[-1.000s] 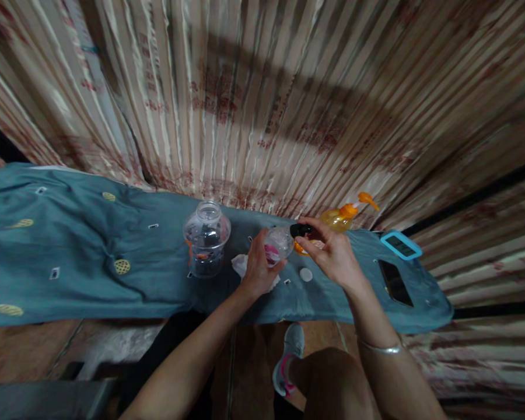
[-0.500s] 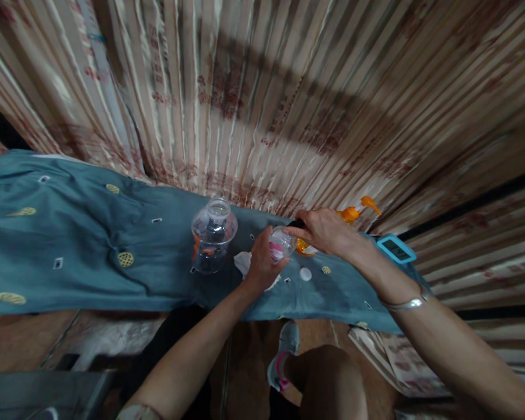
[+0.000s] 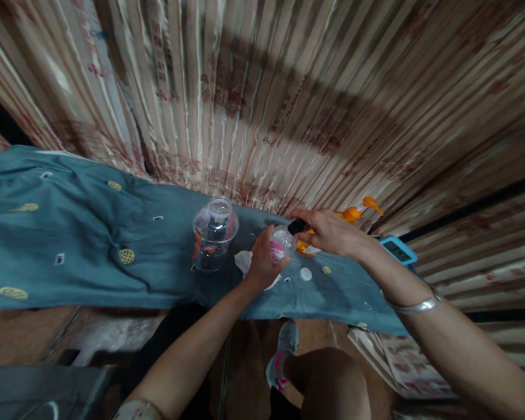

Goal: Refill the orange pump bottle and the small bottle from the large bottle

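Note:
My left hand (image 3: 263, 256) is wrapped round a small clear plastic bottle (image 3: 282, 242) with a pink and white label. The bottle leans to the right. At its upper right end is a black cap (image 3: 296, 226), between the thumb and fingers of my right hand (image 3: 321, 229). Just behind that hand stands a pump bottle (image 3: 305, 248) of orange liquid, partly hidden, its orange pump head (image 3: 351, 214) showing beyond my wrist. A crumpled white tissue (image 3: 244, 261) lies under my left hand. A round white cap (image 3: 305, 274) rests on the cloth in front.
To the left stands a large clear, wide-shouldered plastic bottle (image 3: 214, 239), uncapped. A blue-framed digital timer (image 3: 398, 249) sits at the right end of the cloth-covered table (image 3: 91, 233). A pleated curtain (image 3: 254, 105) hangs directly behind the table.
My right hand's fingers have spread a little and shifted, so more of the black cap shows. My left hand holds the bottle in nearly the same spot.

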Tool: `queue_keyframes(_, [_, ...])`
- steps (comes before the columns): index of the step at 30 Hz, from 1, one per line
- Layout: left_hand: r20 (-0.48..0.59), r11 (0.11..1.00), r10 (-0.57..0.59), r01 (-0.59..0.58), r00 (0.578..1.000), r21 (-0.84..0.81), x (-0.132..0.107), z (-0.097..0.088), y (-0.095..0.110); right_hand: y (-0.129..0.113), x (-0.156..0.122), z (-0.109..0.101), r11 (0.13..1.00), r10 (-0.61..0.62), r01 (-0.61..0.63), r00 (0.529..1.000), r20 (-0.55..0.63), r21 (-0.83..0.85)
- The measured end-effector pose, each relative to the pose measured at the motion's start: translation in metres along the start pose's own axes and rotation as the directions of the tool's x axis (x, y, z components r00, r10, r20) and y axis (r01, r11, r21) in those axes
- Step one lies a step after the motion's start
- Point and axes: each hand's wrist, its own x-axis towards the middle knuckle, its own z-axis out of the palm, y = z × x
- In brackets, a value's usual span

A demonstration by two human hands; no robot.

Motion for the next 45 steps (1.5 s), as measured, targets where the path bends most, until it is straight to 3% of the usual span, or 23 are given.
queue_keyframes(5, [-0.012,1.0,-0.019,0.019,1.0,-0.005,0.0,0.001,-0.001,-0.002,0.004,0.0,0.996,0.074,-0.074,0.997,-0.003,-0.051])
queue_keyframes(10, [0.003,1.0,-0.015,0.015,1.0,-0.012,-0.001,0.001,-0.002,-0.002,0.004,-0.003,1.0,0.006,-0.006,1.0,0.008,-0.005])
queue_keyframes(15, [0.002,1.0,0.009,-0.009,1.0,-0.01,-0.001,0.001,-0.005,-0.004,0.006,0.0,0.996,0.081,-0.081,0.997,-0.013,-0.034])
queue_keyframes(20, [0.006,0.999,0.026,-0.026,1.0,0.018,-0.002,0.002,-0.007,-0.003,0.005,0.0,1.0,-0.002,0.002,1.0,-0.007,0.027])
queue_keyframes(24, [-0.008,0.999,0.037,-0.037,0.999,0.03,-0.002,0.003,-0.006,-0.003,0.005,0.003,0.998,0.055,-0.055,0.998,-0.031,0.009])
queue_keyframes(29, [0.0,0.999,0.031,-0.031,1.0,0.039,-0.002,0.002,-0.005,-0.002,0.005,0.004,0.997,0.006,-0.002,0.999,-0.052,0.077])
queue_keyframes(33, [-0.004,0.999,0.04,-0.04,0.999,0.029,-0.001,0.0,-0.006,0.001,0.007,0.01,0.996,0.069,-0.064,0.994,-0.081,0.059])
queue_keyframes(37, [0.0,0.998,0.063,-0.063,0.998,0.021,-0.001,0.001,-0.009,0.002,0.005,0.016,0.994,0.017,-0.005,0.994,-0.109,0.111])
queue_keyframes(42, [-0.004,0.997,0.073,-0.073,0.997,0.031,-0.002,0.001,-0.011,0.001,0.003,0.021,0.991,0.076,-0.06,0.988,-0.135,0.118])
queue_keyframes(45, [0.007,0.997,0.069,-0.069,0.998,0.03,-0.002,0.001,-0.011,0.0,0.003,0.023,0.986,0.053,-0.026,0.987,-0.155,0.167])
